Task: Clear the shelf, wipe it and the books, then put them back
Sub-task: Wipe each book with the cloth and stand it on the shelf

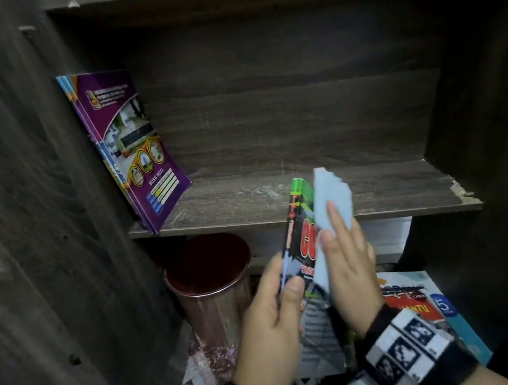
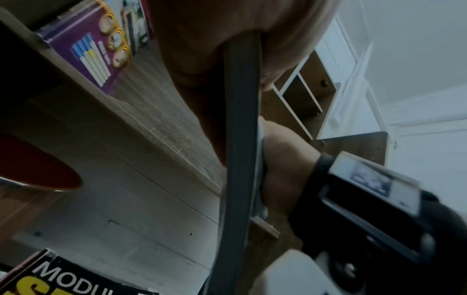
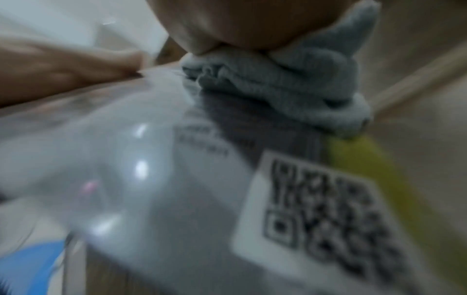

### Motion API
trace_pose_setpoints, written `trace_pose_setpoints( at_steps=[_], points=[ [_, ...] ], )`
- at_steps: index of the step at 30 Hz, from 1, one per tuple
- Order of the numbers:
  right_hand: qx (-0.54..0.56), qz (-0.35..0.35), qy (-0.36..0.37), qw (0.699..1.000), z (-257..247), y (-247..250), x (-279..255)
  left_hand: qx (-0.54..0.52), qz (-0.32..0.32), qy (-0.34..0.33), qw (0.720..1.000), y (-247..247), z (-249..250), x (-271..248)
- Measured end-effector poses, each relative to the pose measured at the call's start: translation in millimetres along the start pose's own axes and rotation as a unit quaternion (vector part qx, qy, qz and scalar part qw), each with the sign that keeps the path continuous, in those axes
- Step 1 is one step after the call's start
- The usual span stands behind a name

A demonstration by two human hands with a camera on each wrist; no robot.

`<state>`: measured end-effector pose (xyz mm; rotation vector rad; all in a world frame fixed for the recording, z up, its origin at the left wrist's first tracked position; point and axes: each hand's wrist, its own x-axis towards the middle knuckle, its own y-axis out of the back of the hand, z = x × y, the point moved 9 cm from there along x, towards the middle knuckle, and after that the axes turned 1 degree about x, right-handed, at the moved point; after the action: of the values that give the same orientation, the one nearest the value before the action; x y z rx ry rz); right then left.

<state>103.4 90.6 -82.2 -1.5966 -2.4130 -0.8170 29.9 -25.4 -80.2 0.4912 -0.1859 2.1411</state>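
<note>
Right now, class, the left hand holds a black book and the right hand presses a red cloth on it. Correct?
No: in the head view the cloth is pale blue, not red. The left hand does hold the black book, and the right hand presses the cloth on it.

Left grip [image 1: 267, 321] curled tight, right grip [image 1: 353, 270] flat, pressing
</note>
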Motion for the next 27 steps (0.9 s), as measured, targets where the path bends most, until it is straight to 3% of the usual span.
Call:
trace_pose_setpoints(
  at_steps=[2,4,7,9,12,15,17,19,23,27],
  points=[
    [0.055,-0.015,-0.074,0.996,18.5,-0.2,2.5,0.052,-0.001,-0.024,0.998,-3.4,4.1,-1.9],
    [0.149,-0.079,-0.106,0.98,21.4,-15.3,-7.7,0.107,0.007,-0.036,0.994,-3.5,4.5,-1.0],
    [0.342,-0.17,-0.103,0.918,12.3,-36.6,-18.9,0.101,0.009,-0.021,0.995,-2.4,-2.0,7.3],
    [0.432,-0.162,-0.129,0.878,10.9,-32.4,-15.7,0.111,-0.006,-0.021,0.994,-6.1,-1.9,13.2],
    [0.462,-0.085,-0.14,0.872,9.2,-4.7,-4.0,0.162,-0.026,-0.036,0.986,-8.8,-0.1,26.3],
    [0.485,-0.064,-0.147,0.86,10.6,18.0,7.6,0.111,0.021,0.059,0.992,21.4,-23.0,53.2],
    [0.508,-0.083,-0.153,0.844,10.2,23.5,10.7,-0.013,0.041,0.176,0.983,37.9,-42.9,61.0],
    [0.517,-0.089,-0.158,0.836,10.0,27.1,11.3,-0.166,0.016,0.245,0.955,28.6,-48.7,56.8],
    [0.501,-0.045,-0.163,0.849,22.9,37.8,15.6,-0.325,-0.03,0.259,0.909,-1.3,-43.6,47.3],
    [0.301,0.055,-0.122,0.944,43.7,49.3,10.7,-0.287,-0.018,0.232,0.929,-4.2,-47.6,45.3]
  ],
)
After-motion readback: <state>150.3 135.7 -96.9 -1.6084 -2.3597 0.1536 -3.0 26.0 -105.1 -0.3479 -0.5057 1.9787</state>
